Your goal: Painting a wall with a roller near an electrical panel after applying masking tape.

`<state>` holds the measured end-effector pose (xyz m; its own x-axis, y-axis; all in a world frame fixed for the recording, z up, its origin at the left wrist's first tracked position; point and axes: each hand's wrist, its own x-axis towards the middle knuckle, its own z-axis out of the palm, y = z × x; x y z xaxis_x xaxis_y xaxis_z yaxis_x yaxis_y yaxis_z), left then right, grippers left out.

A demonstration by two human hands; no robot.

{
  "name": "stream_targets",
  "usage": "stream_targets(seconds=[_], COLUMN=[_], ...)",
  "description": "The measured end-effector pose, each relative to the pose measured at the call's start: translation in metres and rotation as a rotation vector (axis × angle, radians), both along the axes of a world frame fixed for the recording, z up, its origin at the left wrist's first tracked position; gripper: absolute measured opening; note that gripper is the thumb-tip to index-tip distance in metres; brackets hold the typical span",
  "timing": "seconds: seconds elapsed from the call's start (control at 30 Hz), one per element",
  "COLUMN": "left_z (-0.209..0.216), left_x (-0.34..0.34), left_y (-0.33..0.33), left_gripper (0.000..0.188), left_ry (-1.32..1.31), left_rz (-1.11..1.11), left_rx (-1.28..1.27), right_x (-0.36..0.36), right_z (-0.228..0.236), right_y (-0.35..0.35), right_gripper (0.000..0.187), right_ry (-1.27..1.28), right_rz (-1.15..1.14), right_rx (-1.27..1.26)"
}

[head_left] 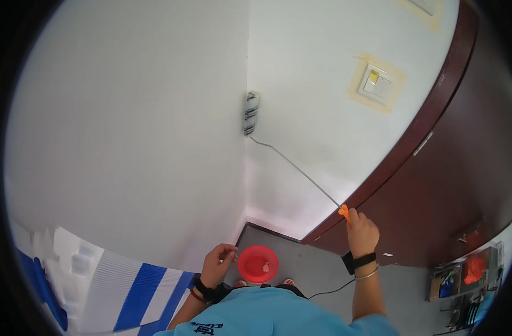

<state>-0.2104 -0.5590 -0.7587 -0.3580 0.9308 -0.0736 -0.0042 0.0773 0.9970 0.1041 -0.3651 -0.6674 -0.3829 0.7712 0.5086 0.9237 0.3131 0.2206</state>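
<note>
Right hand wraps orange handle, lower right of near-upright roller; left hand below roller, fingers loosely curled, empty.

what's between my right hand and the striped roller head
The head view shows the orange handle poking from the right hand, then a thin bent rod running to the roller head, with white wall behind most of the rod.

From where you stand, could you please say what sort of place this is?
Probably a room being redecorated: the right hand holds a paint roller, tape frames a wall switch near a door.
</note>
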Motion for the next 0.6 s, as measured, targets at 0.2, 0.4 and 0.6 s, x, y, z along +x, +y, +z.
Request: stream_targets(seconds=[0.2,0.4,0.6], left_z=[-0.003,0.005,0.009], left_x=[0.027,0.053,0.073], left_y=[0.010,0.034,0.068], left_gripper=[0.015,0.014,0.014], left_ry=[-0.030,-0.010,0.042], left_rz=[0.058,0.029,-0.088], left_rx=[0.003,0.021,-0.003], right_x=[0.010,0.038,0.110], right_z=[0.014,0.012,-0.003], right_y=[0.042,0.055,0.041], right_gripper=[0.013,0.015,0.023], right_ry=[-0.047,-0.004,0.036], right_rz=[0.042,0.035,-0.129], right_rx=[0.025,0.053,-0.014])
